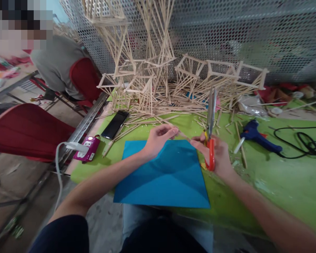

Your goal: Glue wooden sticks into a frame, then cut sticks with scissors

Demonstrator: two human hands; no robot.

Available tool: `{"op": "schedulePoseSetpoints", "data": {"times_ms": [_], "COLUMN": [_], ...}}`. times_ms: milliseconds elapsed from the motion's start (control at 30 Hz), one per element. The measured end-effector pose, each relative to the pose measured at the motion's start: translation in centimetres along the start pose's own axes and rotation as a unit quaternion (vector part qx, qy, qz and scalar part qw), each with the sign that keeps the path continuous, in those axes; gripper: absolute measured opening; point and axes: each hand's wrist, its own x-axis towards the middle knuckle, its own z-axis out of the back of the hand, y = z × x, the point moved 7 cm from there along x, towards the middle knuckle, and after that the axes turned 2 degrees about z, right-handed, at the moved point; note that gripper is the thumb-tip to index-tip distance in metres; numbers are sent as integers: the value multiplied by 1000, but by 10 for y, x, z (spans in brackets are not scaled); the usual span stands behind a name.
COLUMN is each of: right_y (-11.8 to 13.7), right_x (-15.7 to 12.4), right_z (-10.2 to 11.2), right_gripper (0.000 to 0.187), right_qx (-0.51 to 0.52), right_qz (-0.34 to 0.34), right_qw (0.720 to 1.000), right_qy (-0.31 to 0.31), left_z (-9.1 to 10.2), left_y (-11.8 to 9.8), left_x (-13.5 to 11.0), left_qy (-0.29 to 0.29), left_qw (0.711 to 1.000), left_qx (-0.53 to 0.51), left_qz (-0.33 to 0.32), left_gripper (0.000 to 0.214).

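At the twelve o'clock edge of the blue sheet, the left hand pinches a thin stick firmly; toward four o'clock, the right hand curls closed around the scissors, blades pointing to twelve.

A plain dark navy top with a short left sleeve is worn with pale blue trousers, and the left hand and right hand are both bare.
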Motion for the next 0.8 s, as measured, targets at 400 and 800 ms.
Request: {"op": "schedulePoseSetpoints", "data": {"times_ms": [400, 800], "right_y": [-3, 20], "right_x": [-23, -17], "right_z": [-27, -15], "right_gripper": [52, 43], "right_qx": [57, -91], "right_qz": [-63, -4], "right_qw": [996, 994], "right_qy": [39, 54], "left_z": [-25, -30], "left_y": [8, 12], "left_x": [-20, -16], "left_qy": [63, 147], "left_qw": [992, 983], "left_qx": [-98, -71], "left_qz": [49, 80], "left_gripper": [48, 48]}}
